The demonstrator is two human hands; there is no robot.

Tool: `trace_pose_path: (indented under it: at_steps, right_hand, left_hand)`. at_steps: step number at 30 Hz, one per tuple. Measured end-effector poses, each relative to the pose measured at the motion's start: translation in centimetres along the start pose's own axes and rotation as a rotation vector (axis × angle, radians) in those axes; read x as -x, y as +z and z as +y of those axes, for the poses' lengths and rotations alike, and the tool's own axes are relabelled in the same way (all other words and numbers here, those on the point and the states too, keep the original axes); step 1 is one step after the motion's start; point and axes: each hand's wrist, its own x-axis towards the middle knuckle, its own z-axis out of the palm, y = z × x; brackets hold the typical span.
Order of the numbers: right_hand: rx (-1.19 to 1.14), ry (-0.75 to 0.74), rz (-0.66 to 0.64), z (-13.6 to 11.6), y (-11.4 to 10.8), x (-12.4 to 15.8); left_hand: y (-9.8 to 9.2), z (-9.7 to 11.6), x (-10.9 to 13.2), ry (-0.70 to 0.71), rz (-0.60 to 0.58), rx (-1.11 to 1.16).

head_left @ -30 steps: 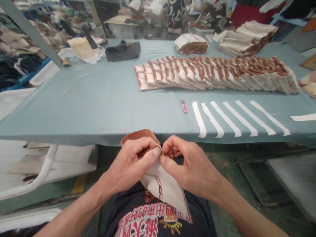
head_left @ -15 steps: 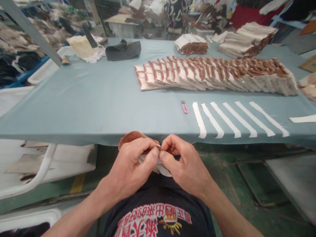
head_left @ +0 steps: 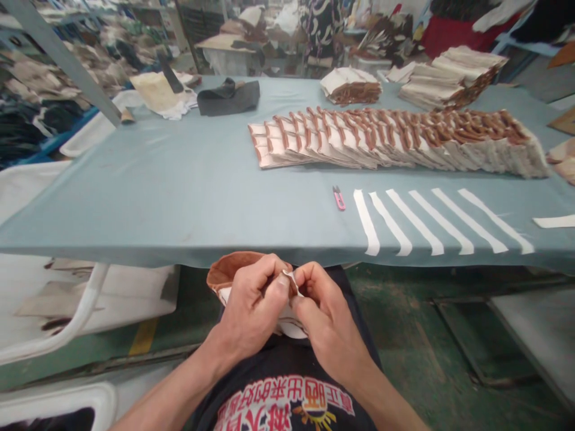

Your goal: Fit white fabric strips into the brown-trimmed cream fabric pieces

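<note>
Just below the table's front edge, both my hands pinch a brown and white fabric piece (head_left: 233,266). My left hand (head_left: 256,305) is closed on its folded edge, thumb on top. My right hand (head_left: 326,305) is closed on the same edge close beside it, fingertips almost meeting the left ones. A small white bit of cloth sticks up between the fingertips. The brown part curves out to the left of my left hand, and white material shows beneath both hands. Most of the piece is hidden by my hands.
On the blue-covered table (head_left: 179,197) lie pink thread snips (head_left: 338,198) and several white strips (head_left: 366,222). Behind them runs a long row of overlapping brown-edged fabric pieces (head_left: 381,140). Dark grey cloth (head_left: 229,97) and more stacks (head_left: 350,87) lie farther back. White bins (head_left: 130,296) stand lower left.
Both hands have come slightly down and toward my body with the fabric piece. More of its brown part shows at the left, and the fingertips have turned the pinched edge upward.
</note>
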Motion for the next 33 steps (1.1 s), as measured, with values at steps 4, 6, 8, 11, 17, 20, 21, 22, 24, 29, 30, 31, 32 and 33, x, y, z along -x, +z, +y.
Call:
trace_pose_path:
  at_steps: [4,6,8,11,17,20,21,22,24,29,30,31,32,33]
  right_hand:
    - [-0.086,0.006,0.05,-0.5,0.5,0.7]
    - [-0.084,-0.016,0.064,-0.7,0.9,1.0]
    - [-0.056,-0.047,0.051,-0.9,1.3,1.3]
    - [0.019,-0.129,0.032,-1.2,1.4,1.6]
    - [0.127,-0.484,0.123,-2.0,-0.7,0.2]
    - [0.202,-0.6,0.027,-2.5,-2.2,-1.5]
    - [0.23,-0.632,-0.012,-2.7,-2.6,-2.1]
    - [0.262,-0.669,-0.034,-2.8,-2.9,-2.5]
    - [0.336,-0.769,-0.047,-3.2,-3.5,-3.2]
    - [0.517,-0.853,-0.169,-4.4,-4.7,-3.6]
    - [0.545,-0.838,-0.192,-4.5,-4.9,-3.5]
    - [0.572,-0.823,-0.21,-4.7,-5.1,-3.4]
    - [0.594,-0.813,-0.227,-4.8,-5.2,-3.4]
    - [0.613,-0.808,-0.241,-4.9,-5.4,-3.3]
  left_hand:
    - [-1.2,0.1,0.2,0.137,-0.075,0.033]
    - [-1.7,0.0,0.2,0.157,-0.083,0.06]
    - [-2.0,0.0,0.3,0.15,-0.069,0.084]
    - [-2.2,0.0,0.4,0.125,-0.033,0.09]
    - [-2.9,0.3,0.2,0.098,-0.077,0.059]
    - [-3.7,0.5,-0.1,0.123,-0.178,0.084]
    - [-4.0,0.7,-0.1,0.135,-0.21,0.094]
    - [-4.2,0.8,-0.2,0.15,-0.236,0.1]
    - [-4.8,1.2,-0.3,0.175,-0.287,0.096]
    - [-5.5,1.9,-0.6,0.144,-0.384,0.029]
    - [-5.5,2.0,-0.7,0.134,-0.389,0.018]
    - [-5.6,2.0,-0.8,0.131,-0.393,0.006]
    - [-5.6,2.1,-1.0,0.131,-0.395,-0.009]
    - [-5.7,2.1,-1.1,0.136,-0.399,-0.027]
